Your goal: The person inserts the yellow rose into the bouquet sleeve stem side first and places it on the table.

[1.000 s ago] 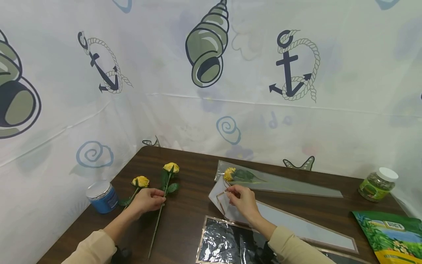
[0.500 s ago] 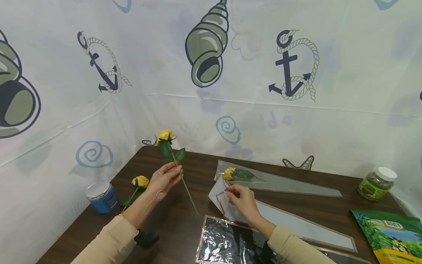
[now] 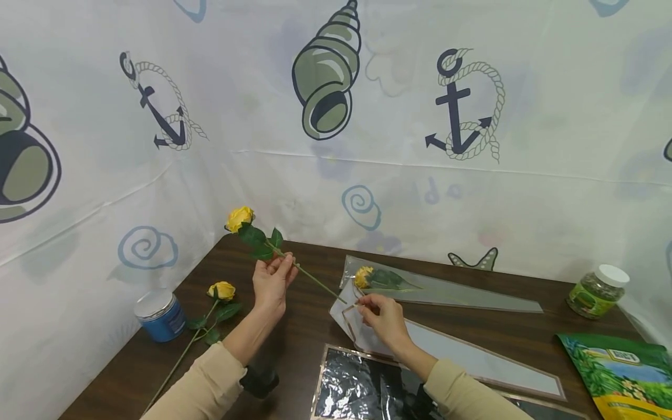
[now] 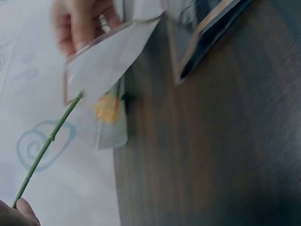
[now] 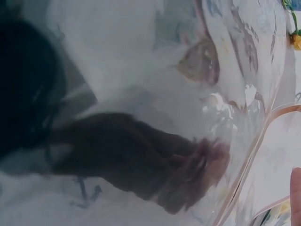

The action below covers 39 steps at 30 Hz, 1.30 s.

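My left hand (image 3: 273, 286) holds a yellow rose (image 3: 240, 219) by its stem, just below the leaves, with the bloom up at the left. The stem (image 4: 49, 141) slants down rightward, and its cut end is right at the mouth of a white tapered flower sleeve (image 3: 488, 361) with a copper-coloured border. My right hand (image 3: 385, 321) pinches that sleeve's wide upper edge, which stands raised from the table. In the right wrist view, a fingertip (image 5: 295, 197) shows by the border, and shiny film with reflections fills most of the picture.
A second yellow rose (image 3: 221, 290) lies at left beside a blue jar (image 3: 160, 315). Behind the white sleeve lies a clear sleeve (image 3: 472, 296) with a rose (image 3: 363, 277) inside. A black sleeve (image 3: 349, 385) lies in front. A green-labelled jar (image 3: 597, 291) and green pouch (image 3: 627, 379) stand right.
My left hand has lifted the rose off the table and moved it right, tilting it so the stem end points at the sleeve's mouth. My right hand has stayed on the sleeve's edge.
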Tool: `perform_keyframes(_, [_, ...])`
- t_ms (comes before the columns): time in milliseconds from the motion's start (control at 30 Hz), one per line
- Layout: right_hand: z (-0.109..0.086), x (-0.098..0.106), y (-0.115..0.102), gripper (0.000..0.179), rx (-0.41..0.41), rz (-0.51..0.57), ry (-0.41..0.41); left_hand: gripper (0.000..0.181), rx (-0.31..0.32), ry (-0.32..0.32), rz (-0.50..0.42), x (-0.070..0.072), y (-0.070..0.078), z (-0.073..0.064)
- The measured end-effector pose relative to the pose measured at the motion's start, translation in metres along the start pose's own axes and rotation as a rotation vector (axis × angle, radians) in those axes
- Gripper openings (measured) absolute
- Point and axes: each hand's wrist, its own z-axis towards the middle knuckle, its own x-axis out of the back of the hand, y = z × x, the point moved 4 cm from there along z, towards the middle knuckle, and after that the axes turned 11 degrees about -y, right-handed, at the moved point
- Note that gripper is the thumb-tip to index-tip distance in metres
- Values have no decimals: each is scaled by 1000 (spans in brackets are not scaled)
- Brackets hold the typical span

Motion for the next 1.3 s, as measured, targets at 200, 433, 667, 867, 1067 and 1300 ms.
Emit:
perform_keyframes(200, [1,-1,-4,5,34,-6,4,23,-37,9,40,-7,-18,-11])
perform_keyframes(433, [3,-2,-10,5,57,-41,23,25,-59,1,78,-13,-32,-21])
perform_keyframes(667, [8,-3,-18,5,92,-67,51,26,-72,-51,138,-16,-46,-29])
perform_keyframes(867, [10,-4,-24,5,118,-64,57,54,-96,-146,310,-19,-51,-38])
perform_keyframes(1067, [10,-4,-23,6,99,-40,59,43,-79,-161,435,-16,-48,-40])
perform_keyframes(1300, [8,-3,-25,5,92,-18,66,45,-70,-124,471,-11,-42,-41])
